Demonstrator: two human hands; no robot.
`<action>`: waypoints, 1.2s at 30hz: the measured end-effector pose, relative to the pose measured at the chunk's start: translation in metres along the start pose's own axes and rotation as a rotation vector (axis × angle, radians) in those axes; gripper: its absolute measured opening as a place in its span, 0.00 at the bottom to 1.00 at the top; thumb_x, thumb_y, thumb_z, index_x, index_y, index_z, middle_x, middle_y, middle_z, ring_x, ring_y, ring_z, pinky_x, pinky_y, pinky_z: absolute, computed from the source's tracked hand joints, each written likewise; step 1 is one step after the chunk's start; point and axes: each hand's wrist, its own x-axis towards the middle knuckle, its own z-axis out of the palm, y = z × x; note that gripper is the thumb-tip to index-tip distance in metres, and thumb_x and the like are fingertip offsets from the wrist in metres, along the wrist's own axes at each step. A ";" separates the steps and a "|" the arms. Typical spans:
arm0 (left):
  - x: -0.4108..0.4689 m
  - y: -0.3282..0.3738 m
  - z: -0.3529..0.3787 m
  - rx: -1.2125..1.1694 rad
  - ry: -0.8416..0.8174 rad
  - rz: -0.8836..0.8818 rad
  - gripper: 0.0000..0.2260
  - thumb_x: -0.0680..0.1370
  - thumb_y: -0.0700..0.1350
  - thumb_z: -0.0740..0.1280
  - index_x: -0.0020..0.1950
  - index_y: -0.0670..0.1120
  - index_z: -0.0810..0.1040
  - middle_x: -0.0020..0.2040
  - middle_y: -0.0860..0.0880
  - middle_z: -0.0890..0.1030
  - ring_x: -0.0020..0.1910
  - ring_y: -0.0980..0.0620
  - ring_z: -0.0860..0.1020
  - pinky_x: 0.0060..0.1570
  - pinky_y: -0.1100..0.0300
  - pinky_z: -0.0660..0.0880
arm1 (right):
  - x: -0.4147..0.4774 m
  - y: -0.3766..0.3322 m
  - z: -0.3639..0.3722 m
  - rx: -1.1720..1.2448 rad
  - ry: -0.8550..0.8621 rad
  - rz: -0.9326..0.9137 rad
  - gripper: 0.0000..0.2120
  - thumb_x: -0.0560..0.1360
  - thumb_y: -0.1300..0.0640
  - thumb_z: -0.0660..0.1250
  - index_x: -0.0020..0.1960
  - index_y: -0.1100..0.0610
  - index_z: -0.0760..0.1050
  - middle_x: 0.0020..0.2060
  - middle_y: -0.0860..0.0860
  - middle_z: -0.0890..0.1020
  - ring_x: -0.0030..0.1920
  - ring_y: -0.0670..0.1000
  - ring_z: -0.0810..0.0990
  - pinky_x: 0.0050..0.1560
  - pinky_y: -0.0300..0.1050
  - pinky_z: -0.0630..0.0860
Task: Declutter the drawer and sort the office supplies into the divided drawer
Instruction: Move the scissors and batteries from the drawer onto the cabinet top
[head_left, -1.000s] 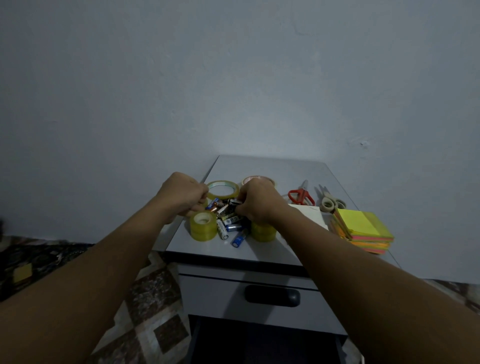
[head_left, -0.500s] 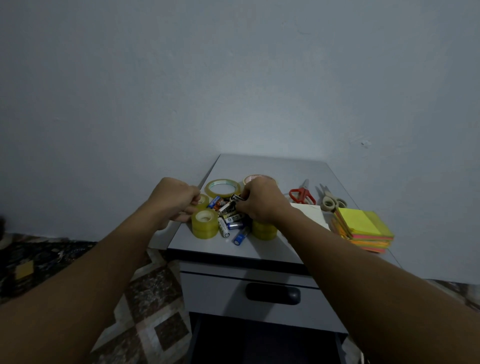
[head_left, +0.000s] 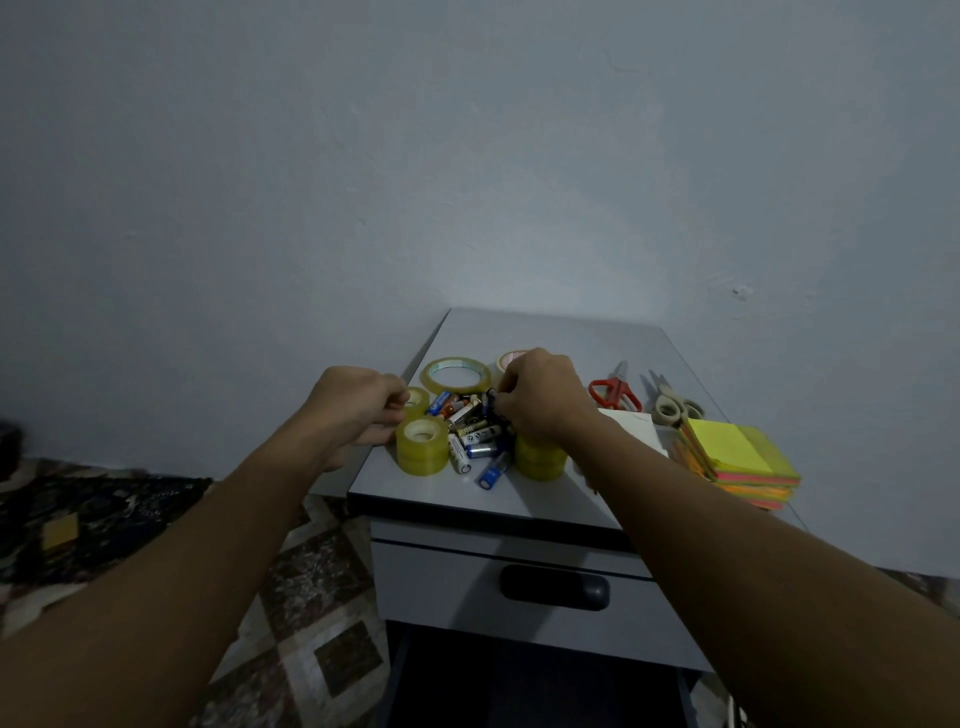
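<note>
Loose batteries (head_left: 470, 426) lay heaped on the cabinet top (head_left: 545, 332). The right hand (head_left: 540, 397) arched over the heap's right edge, fingertips curled down and pinching one of them. The left hand (head_left: 358, 402) sat curled just left of the heap, against a tape roll (head_left: 422, 444); what it held could not be told. Such cells were judged small, rigid, smooth and prone to rolling, best gathered across their barrels in a cupped grasp.
</note>
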 end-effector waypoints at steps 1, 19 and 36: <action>0.000 -0.001 0.000 -0.007 -0.006 -0.001 0.08 0.76 0.38 0.69 0.51 0.33 0.81 0.40 0.41 0.80 0.34 0.51 0.79 0.30 0.61 0.80 | 0.000 0.000 0.000 0.001 -0.010 -0.001 0.07 0.74 0.59 0.70 0.45 0.62 0.83 0.40 0.56 0.84 0.41 0.53 0.83 0.46 0.50 0.83; -0.009 0.000 -0.003 0.042 0.020 0.028 0.05 0.76 0.38 0.68 0.47 0.36 0.81 0.39 0.41 0.80 0.37 0.50 0.78 0.35 0.56 0.83 | -0.014 0.000 -0.016 0.030 -0.037 -0.018 0.08 0.76 0.57 0.69 0.49 0.62 0.83 0.45 0.56 0.84 0.44 0.54 0.83 0.48 0.51 0.83; -0.066 0.015 -0.029 0.276 0.054 0.251 0.06 0.79 0.45 0.68 0.47 0.43 0.82 0.50 0.40 0.83 0.45 0.48 0.79 0.47 0.49 0.81 | -0.080 0.006 -0.068 0.111 0.200 -0.020 0.10 0.76 0.60 0.64 0.54 0.56 0.82 0.49 0.50 0.84 0.46 0.48 0.79 0.43 0.37 0.69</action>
